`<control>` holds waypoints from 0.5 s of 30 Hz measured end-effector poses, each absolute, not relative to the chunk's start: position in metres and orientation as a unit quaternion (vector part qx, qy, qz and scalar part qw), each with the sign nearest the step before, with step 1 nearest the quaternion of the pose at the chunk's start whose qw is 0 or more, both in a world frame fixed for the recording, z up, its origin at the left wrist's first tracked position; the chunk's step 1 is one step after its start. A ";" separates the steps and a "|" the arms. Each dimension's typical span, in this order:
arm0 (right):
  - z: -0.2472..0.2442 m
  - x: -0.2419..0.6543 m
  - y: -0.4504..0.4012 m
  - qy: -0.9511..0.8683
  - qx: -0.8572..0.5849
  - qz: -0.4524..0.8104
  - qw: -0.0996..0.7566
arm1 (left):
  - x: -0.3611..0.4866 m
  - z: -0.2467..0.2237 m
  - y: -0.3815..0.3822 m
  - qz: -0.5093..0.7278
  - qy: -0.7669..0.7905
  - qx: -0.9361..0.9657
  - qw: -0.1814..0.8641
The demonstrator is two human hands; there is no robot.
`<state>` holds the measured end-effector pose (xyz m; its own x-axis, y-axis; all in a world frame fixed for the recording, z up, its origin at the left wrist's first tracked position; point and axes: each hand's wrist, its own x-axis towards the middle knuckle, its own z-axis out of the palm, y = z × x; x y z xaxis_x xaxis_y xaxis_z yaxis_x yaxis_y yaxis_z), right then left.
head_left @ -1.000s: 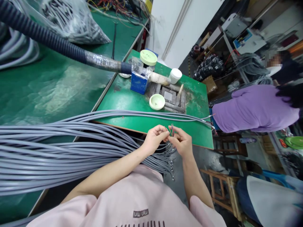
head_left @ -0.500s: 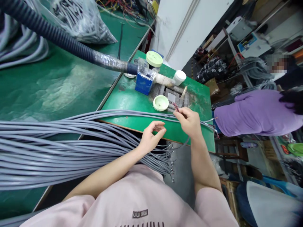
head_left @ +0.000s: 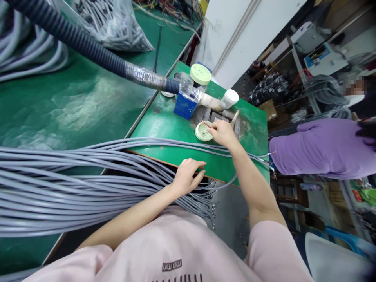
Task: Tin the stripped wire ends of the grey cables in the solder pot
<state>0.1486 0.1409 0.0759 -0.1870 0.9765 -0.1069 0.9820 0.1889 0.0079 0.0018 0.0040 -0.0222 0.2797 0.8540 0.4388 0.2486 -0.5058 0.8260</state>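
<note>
My right hand (head_left: 222, 132) pinches the thin wires (head_left: 207, 125) at the end of a grey cable. Their tips reach into a small pale green dish (head_left: 201, 134) on the green bench. The cable (head_left: 227, 184) loops down behind my right forearm. My left hand (head_left: 188, 175) is held with fingers apart and nothing in them, just over the bench's front edge. Beneath and beside it runs a thick bundle of grey cables (head_left: 88, 188), whose stripped ends (head_left: 213, 217) hang past the edge. Several other grey cables (head_left: 158, 141) lie across the bench behind it.
A black corrugated hose (head_left: 96, 53) reaches a blue box (head_left: 185, 105) and a pale nozzle (head_left: 212, 102). Near it are a white pot (head_left: 230, 98), a pale green lid (head_left: 201, 73) and a stained metal fixture (head_left: 219, 116). A person in purple (head_left: 320, 147) works at the right.
My right hand has moved left and away from me, bringing the wire ends into the pale green dish. The fingers of my left hand have straightened somewhat, and the view has shifted slightly.
</note>
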 end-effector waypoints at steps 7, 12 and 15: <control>0.074 0.141 0.141 0.759 0.644 0.016 0.096 | 0.001 -0.023 0.004 0.462 0.375 0.731 0.334; 0.085 0.149 0.141 0.772 0.631 0.019 0.076 | 0.000 -0.024 0.004 0.469 0.371 0.728 0.335; 0.099 0.165 0.142 0.778 0.625 0.055 0.026 | 0.000 -0.023 0.004 0.471 0.369 0.726 0.339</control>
<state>0.1653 0.1420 0.0987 -0.2172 0.9757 0.0277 0.9700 0.2126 0.1176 -0.0003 0.0044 -0.0231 0.2844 0.8547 0.4344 0.2160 -0.4985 0.8395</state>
